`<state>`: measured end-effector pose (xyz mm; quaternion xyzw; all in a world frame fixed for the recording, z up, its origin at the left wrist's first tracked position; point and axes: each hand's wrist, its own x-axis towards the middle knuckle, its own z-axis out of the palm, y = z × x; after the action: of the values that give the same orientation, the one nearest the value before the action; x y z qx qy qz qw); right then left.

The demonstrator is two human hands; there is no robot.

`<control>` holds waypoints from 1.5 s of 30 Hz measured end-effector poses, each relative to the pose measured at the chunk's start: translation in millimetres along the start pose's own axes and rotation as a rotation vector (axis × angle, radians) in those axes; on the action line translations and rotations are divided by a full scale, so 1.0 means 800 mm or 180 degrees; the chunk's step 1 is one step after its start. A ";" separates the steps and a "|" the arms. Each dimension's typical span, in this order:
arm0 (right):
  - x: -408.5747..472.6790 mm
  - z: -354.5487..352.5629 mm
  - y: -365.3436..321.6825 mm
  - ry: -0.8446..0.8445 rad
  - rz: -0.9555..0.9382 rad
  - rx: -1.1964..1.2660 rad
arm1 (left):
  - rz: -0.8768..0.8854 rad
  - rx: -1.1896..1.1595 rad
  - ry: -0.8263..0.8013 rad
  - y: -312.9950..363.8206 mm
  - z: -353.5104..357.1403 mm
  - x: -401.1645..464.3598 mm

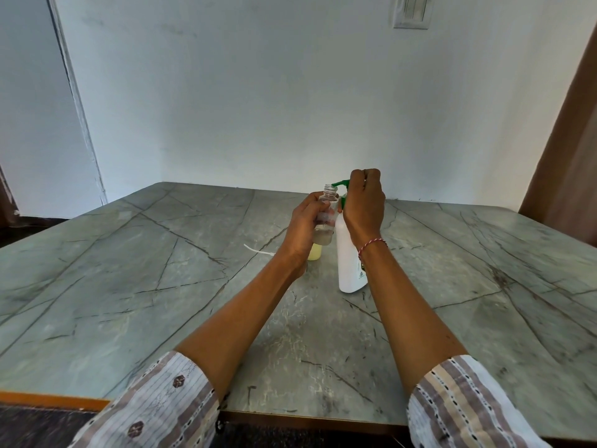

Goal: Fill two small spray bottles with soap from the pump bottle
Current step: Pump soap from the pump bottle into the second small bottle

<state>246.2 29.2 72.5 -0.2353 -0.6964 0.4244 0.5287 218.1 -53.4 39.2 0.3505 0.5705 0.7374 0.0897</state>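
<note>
White pump bottle (348, 253), green pump (341, 183); clear spray bottle (326, 218); grey veined table (129, 270); striped sleeves (458, 405).

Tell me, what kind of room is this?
Probably a room in a home: a marble-patterned table against a plain white wall, a light switch plate above, and a brown curtain at the right.

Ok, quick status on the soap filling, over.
Left hand grips clear spray bottle, mouth at green nozzle. Right hand on pump bottle head. Second bottle yellowish, behind. Nothing blocking.
</note>
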 end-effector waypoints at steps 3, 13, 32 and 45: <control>0.001 -0.004 0.004 -0.0017 -0.0048 -0.0079 | 0.0001 0.0014 -0.0030 0.000 0.001 0.000; 0.001 -0.005 0.004 -0.0190 -0.0128 -0.0294 | -0.0034 0.0012 -0.0024 0.002 0.003 -0.001; 0.000 -0.002 0.003 -0.0058 -0.0062 -0.0014 | -0.0044 -0.0007 -0.0027 0.000 0.000 -0.001; 0.000 -0.007 0.006 -0.0178 -0.0042 -0.0249 | -0.0015 -0.0012 0.0000 0.001 0.001 -0.002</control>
<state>251.1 34.0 69.0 -0.2392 -0.7285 0.3998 0.5022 219.9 -53.7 39.4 0.3490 0.5699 0.7382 0.0920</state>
